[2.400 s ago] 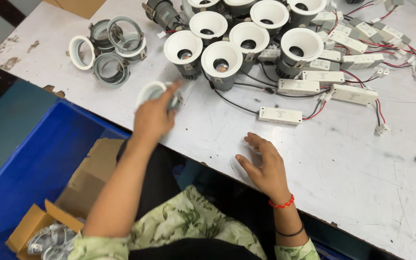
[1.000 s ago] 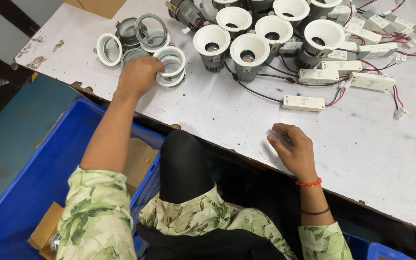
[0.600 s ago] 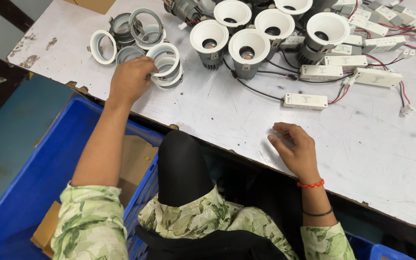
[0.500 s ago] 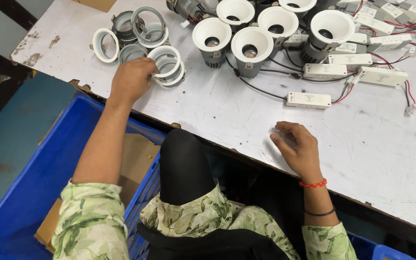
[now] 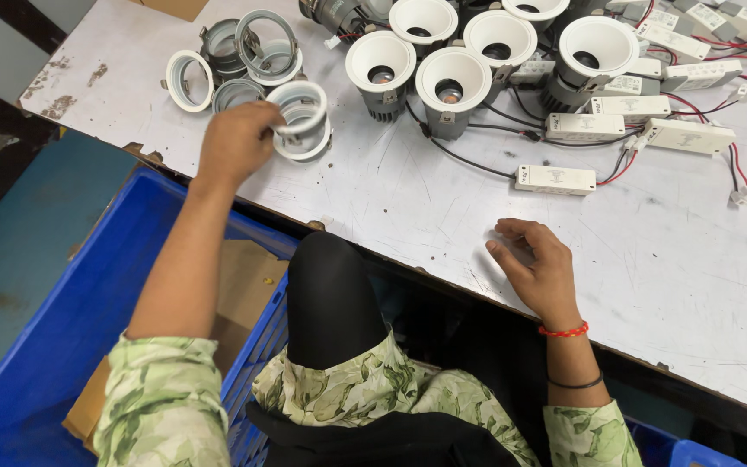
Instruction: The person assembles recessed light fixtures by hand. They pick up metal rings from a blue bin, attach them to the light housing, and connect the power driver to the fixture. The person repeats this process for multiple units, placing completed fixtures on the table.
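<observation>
Gripping a white trim ring (image 5: pixel 302 118) near the bench's (image 5: pixel 443 207) front-left edge, the left hand (image 5: pixel 237 141) has fingers closed on its rim; the ring's opening faces up, stacked on another. Five white downlights (image 5: pixel 451 82) and grey rings (image 5: pixel 244 47) crowd behind. Right hand (image 5: pixel 536 268) rests loosely curled, empty, at the front edge.

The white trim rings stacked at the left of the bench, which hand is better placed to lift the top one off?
Left. The left hand already has its fingers on the stack of white rings. The right hand rests on the bare table, well away from the rings and nearer the white driver box.
</observation>
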